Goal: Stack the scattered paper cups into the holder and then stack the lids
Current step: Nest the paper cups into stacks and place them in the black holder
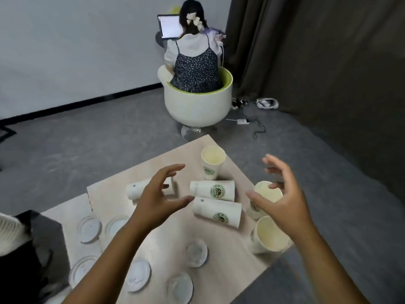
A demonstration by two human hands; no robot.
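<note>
Left hand (157,198) and right hand (282,194) spread wide, holding nothing, flanking two cups (213,189) lying on the table (166,235), long axes crosswise, left slightly nearer.

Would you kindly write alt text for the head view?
Two open hands, left hand and right hand, hover over a table strewn with six paper cups and clear lids; behind, someone sits facing away.
</note>
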